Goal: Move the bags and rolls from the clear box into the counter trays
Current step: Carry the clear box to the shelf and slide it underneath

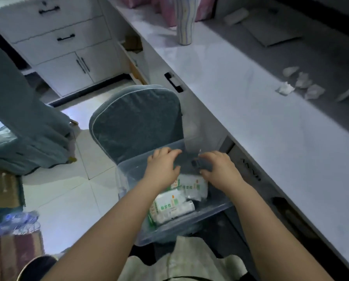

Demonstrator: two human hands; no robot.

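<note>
A clear box [189,224] rests in front of me, against a blue-grey chair back [137,122]. Inside it lie white packets with green print [169,207], and another such bag [196,187] lies nearer the far side. My left hand [161,167] and my right hand [220,169] are both over the far rim of the box. Their fingers are curled on a clear plastic sheet [189,147] that stands up between them. Whether it is a lid or a bag I cannot tell. A small dark spot sits at my right fingertips.
A long white counter [250,110] runs along the right, with a striped cup [184,21], crumpled tissues [299,84], pink packs and a grey tray [271,31] at the back. White drawers and cupboards [64,47] stand at the far left. The tiled floor [68,199] lies to the left.
</note>
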